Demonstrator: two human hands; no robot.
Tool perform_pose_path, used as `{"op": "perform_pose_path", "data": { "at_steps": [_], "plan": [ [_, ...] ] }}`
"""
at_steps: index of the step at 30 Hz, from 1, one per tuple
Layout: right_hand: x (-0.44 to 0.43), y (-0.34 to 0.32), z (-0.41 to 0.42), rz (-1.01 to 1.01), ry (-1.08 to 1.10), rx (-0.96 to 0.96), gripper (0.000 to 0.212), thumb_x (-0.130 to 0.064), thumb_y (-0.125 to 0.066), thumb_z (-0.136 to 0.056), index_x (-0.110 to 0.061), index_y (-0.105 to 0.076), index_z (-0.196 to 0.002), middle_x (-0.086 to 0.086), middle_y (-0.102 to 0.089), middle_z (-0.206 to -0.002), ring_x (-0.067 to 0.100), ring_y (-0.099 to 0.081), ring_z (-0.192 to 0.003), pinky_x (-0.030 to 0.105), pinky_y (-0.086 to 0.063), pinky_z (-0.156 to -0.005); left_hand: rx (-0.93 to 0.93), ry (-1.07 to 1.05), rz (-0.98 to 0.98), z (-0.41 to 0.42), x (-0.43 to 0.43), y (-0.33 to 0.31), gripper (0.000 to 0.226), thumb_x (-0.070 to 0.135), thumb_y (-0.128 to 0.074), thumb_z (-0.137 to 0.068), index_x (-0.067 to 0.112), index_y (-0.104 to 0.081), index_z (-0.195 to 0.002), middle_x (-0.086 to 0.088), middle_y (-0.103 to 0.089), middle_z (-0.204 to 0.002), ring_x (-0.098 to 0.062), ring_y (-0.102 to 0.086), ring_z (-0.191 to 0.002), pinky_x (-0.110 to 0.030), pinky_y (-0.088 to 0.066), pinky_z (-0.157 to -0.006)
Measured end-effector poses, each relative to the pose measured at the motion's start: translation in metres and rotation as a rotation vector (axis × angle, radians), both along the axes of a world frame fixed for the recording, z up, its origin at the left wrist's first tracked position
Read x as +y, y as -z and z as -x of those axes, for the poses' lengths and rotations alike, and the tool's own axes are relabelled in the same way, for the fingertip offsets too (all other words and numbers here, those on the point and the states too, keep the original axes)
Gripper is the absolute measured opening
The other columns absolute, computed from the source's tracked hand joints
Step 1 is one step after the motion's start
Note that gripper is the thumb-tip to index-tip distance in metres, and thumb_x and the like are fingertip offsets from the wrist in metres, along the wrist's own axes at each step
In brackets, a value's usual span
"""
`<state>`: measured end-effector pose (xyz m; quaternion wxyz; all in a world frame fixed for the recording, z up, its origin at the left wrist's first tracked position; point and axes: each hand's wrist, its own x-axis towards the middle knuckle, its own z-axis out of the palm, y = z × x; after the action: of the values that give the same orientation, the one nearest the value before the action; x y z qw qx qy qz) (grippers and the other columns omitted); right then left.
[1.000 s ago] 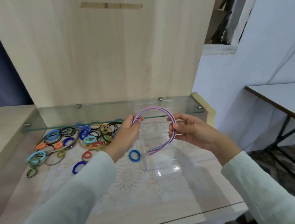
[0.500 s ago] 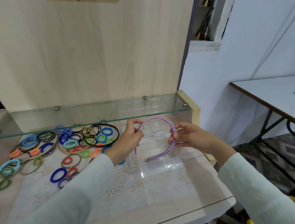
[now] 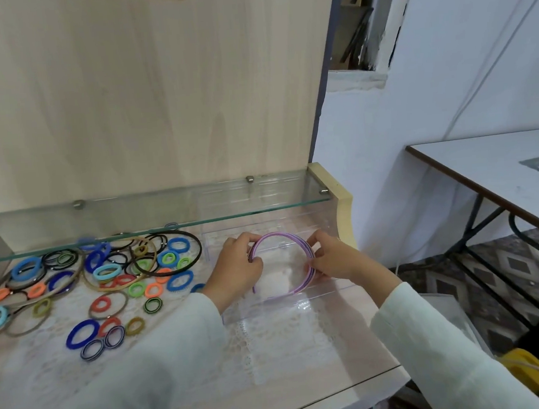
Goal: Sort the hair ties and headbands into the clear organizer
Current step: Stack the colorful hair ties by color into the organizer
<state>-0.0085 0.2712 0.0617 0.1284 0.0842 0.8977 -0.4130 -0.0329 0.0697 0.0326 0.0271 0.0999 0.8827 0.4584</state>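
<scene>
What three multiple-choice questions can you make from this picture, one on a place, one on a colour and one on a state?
1. Where do the loose hair ties lie relative to the clear organizer?
A) to its left
B) to its right
C) inside it

2. What colour is the headband being held?
A) green
B) purple
C) orange

3. How is that headband held?
A) by one hand alone
B) by no hand
C) by both hands, one at each side

Answers:
1 A: the whole pile sits left of the organizer.
2 B: the arc between the fingers is purple with paler stripes.
3 C: the left hand and the right hand each grip a side of it.
</scene>
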Motion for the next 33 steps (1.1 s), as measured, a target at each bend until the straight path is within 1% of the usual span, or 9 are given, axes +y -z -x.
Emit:
{"op": "perform_pose_path", "data": {
  "at_steps": [2,8,11,14,16,19,21,28,33],
  "plan": [
    [0.0,0.002,0.001,-0.027,0.011,0.002,0.025,-0.001,-0.055,-0.089,-0.013,-0.047,-0.11,0.01,-0.064,-0.083,0.018,-0.063,-0.062,0.026,-0.057,-0.061,-0.014,-0.005,0.03,0.001,0.0,0.002,0.038,0.011,-0.058,-0.093,0.022,-0.055,-0.129,-0.004,-0.049,-0.116,-0.012,-0.051,-0.093,-0.016,-0.037,-0.079],
    [-0.003,0.004,0.003,-0.127,0.01,0.006,0.02,-0.008,-0.057,-0.088,-0.015,-0.05,-0.106,0.013,-0.062,-0.103,0.032,-0.065,-0.09,0.044,-0.057,-0.082,-0.061,0.011,0.033,0.001,-0.002,0.002,0.036,0.02,-0.058,-0.095,0.023,-0.056,-0.131,-0.003,-0.056,-0.12,-0.01,-0.053,-0.099,-0.007,-0.034,-0.066],
    [-0.005,0.003,0.003,-0.205,-0.022,0.002,0.023,-0.01,-0.056,-0.089,-0.012,-0.051,-0.111,0.012,-0.06,-0.11,0.033,-0.061,-0.1,0.045,-0.053,-0.089,-0.072,0.02,0.048,-0.001,-0.002,0.0,0.036,0.022,-0.057,-0.097,0.022,-0.056,-0.133,-0.001,-0.059,-0.119,-0.009,-0.053,-0.098,-0.008,-0.035,-0.066],
    [-0.007,0.001,0.002,-0.266,-0.031,-0.002,0.025,-0.009,-0.055,-0.09,-0.009,-0.052,-0.115,0.011,-0.059,-0.112,0.032,-0.06,-0.101,0.043,-0.052,-0.09,-0.078,0.034,0.069,-0.002,-0.002,-0.001,0.035,0.022,-0.051,-0.099,0.021,-0.057,-0.133,0.002,-0.063,-0.109,-0.004,-0.055,-0.088,-0.005,-0.036,-0.065],
    [-0.007,0.002,0.002,-0.297,-0.035,-0.002,0.026,-0.008,-0.054,-0.09,-0.007,-0.054,-0.115,0.012,-0.06,-0.113,0.031,-0.06,-0.101,0.042,-0.052,-0.089,-0.083,0.051,0.077,-0.004,-0.001,-0.003,0.038,0.02,-0.045,-0.101,0.018,-0.055,-0.138,-0.001,-0.066,-0.113,-0.006,-0.057,-0.087,-0.009,-0.04,-0.066],
    [-0.007,0.004,0.002,-0.336,-0.033,-0.004,0.024,-0.009,-0.054,-0.089,-0.004,-0.059,-0.112,0.013,-0.065,-0.109,0.03,-0.062,-0.098,0.041,-0.053,-0.088,-0.08,0.056,0.127,-0.005,-0.001,-0.007,0.042,0.019,-0.039,-0.104,0.016,-0.046,-0.145,-0.004,-0.055,-0.14,-0.015,-0.057,-0.113,-0.017,-0.039,-0.088],
    [-0.007,0.004,0.002,-0.351,-0.032,-0.003,0.023,-0.009,-0.054,-0.088,-0.004,-0.063,-0.109,0.013,-0.067,-0.107,0.029,-0.063,-0.096,0.039,-0.054,-0.086,-0.075,0.062,0.167,-0.005,-0.001,-0.008,0.042,0.019,-0.038,-0.104,0.016,-0.045,-0.146,-0.004,-0.048,-0.148,-0.02,-0.048,-0.131,-0.021,-0.034,-0.097],
    [-0.008,0.002,-0.001,-0.349,-0.023,0.025,0.027,-0.009,-0.052,-0.09,-0.005,-0.063,-0.114,0.012,-0.066,-0.109,0.028,-0.061,-0.1,0.035,-0.052,-0.085,-0.082,0.043,0.191,-0.002,-0.002,-0.01,0.04,0.015,-0.042,-0.103,0.016,-0.051,-0.142,-0.003,-0.051,-0.145,-0.021,-0.047,-0.132,-0.029,-0.039,-0.105],
    [-0.006,0.003,0.0,-0.318,0.014,0.044,0.023,-0.012,-0.054,-0.091,-0.004,-0.068,-0.107,0.013,-0.068,-0.101,0.03,-0.064,-0.093,0.042,-0.055,-0.084,-0.083,0.035,0.176,-0.002,-0.004,-0.009,0.039,0.012,-0.047,-0.101,0.017,-0.054,-0.139,-0.001,-0.056,-0.14,-0.018,-0.051,-0.126,-0.022,-0.039,-0.095]
  ]
}}
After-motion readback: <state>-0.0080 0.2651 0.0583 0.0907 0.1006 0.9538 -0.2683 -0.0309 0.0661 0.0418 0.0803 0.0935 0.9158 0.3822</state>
